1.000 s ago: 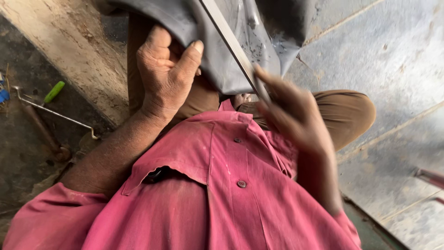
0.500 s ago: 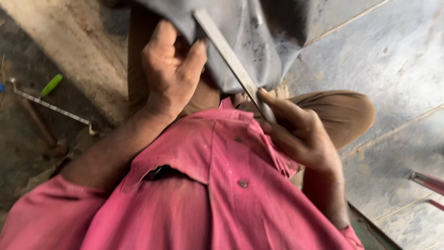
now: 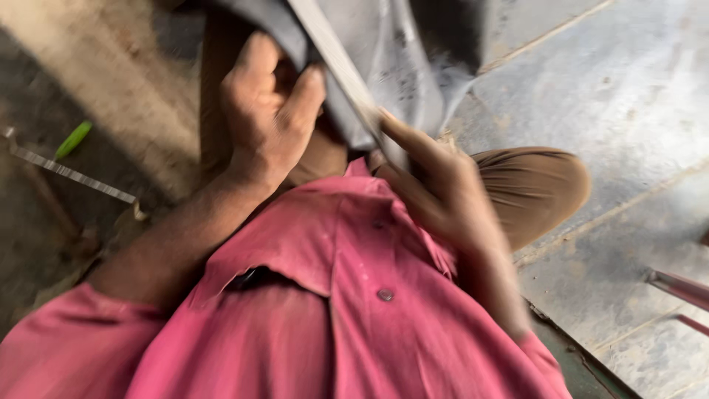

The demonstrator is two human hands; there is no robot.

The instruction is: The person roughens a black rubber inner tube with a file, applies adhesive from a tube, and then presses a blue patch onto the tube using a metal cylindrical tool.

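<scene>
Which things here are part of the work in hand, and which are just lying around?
In use:
left hand gripping the dark rubber sheet
right hand holding the flat metal tool against it

Lying about:
green-handled tool
thin metal strip
reddish rods

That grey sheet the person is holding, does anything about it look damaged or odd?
The grey sheet looks scuffed, with pale streaks, but the picture is blurred, so real damage cannot be told. The left hand grips its edge; the right hand holds a long flat tool against it. Nothing looks spilled.
</scene>
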